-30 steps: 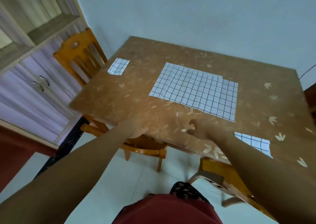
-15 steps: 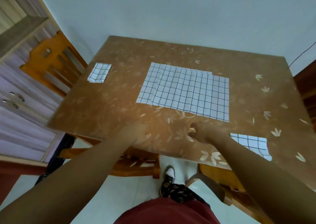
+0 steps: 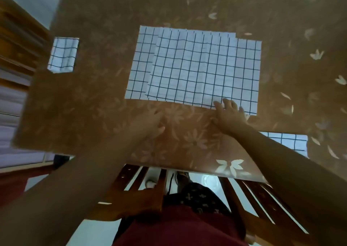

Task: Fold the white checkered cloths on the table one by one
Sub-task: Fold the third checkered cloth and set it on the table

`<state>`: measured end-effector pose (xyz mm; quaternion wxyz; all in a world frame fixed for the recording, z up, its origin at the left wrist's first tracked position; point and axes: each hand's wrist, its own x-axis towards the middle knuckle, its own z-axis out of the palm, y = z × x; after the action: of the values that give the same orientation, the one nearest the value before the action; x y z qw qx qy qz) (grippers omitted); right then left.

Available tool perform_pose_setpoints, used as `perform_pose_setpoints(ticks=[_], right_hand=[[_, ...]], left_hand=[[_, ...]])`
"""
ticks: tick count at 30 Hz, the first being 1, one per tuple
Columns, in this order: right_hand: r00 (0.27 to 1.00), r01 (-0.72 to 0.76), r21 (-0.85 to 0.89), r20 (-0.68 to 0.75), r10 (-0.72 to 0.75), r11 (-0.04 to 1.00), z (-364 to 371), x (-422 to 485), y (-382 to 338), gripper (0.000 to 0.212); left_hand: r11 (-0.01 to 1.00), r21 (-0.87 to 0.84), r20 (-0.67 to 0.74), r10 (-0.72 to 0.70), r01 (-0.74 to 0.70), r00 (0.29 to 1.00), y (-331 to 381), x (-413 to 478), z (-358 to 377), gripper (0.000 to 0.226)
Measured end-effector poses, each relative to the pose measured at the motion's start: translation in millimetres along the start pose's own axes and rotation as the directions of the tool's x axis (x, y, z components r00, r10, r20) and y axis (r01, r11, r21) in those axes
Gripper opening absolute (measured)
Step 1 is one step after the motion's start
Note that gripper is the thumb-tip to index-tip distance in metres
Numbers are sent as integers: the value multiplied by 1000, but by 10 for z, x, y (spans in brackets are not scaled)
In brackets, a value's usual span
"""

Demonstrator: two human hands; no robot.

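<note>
Orange-brown wooden chairs [image 3: 142, 195] sit under the near edge of the brown floral-patterned table [image 3: 90, 110]. Left hand [image 3: 150, 122] rests on bare table, well short of the cloths; grip loose, holding nothing, though blurred. Right hand [image 3: 230, 117] is further in, grip open, straight fingertips [image 3: 226, 103] touching the near edge of the big white checkered cloths [image 3: 197, 67]. Those lie spread flat mid-table, top layer offset right of the one under it. Small white checkered cloth piece [image 3: 293, 140] at near right, partly hidden by the right forearm. Small folded white checkered cloth [image 3: 62, 55] lies at the far left edge, well apart.
</note>
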<state>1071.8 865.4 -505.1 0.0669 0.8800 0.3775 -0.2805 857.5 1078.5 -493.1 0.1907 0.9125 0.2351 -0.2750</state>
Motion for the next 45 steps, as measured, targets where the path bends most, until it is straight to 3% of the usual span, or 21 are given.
perform_pose_setpoints(ticks=[3,8,14,22,32,35,38,42,45], right_hand=[[999,-43,11,14,42,999,82,233,121,71],[998,-66,71,24,64,995,256,493,349,80],[992,-24,78,-126,34,997,383,548,425,75],[931,-15,145,-358,67,989,478,618,398,32],[909,27,124,-415,28,992,290,496,352,15],[912,77,124,-411,-19,989,83,389,296,23],[910,133,86,-406,-88,987,-82,288,241,17],[902,190,26,-399,-164,982,-402,88,143,49],[907,229,-40,-354,-228,973,-608,-97,69,50]], left_hand=[[996,86,-41,13,-9,999,50,298,11,56],[976,216,-30,28,-21,999,155,834,-127,76],[960,276,-142,86,-44,986,190,1189,-80,61],[942,325,-247,165,-79,955,183,1251,-151,39],[944,300,-341,243,-140,908,184,1078,-291,14],[946,289,-385,253,-145,888,199,959,-399,12],[954,265,-422,244,-138,873,184,811,-481,16],[960,256,-496,232,-115,837,64,537,-671,12],[971,197,-540,224,-136,811,-73,300,-823,8]])
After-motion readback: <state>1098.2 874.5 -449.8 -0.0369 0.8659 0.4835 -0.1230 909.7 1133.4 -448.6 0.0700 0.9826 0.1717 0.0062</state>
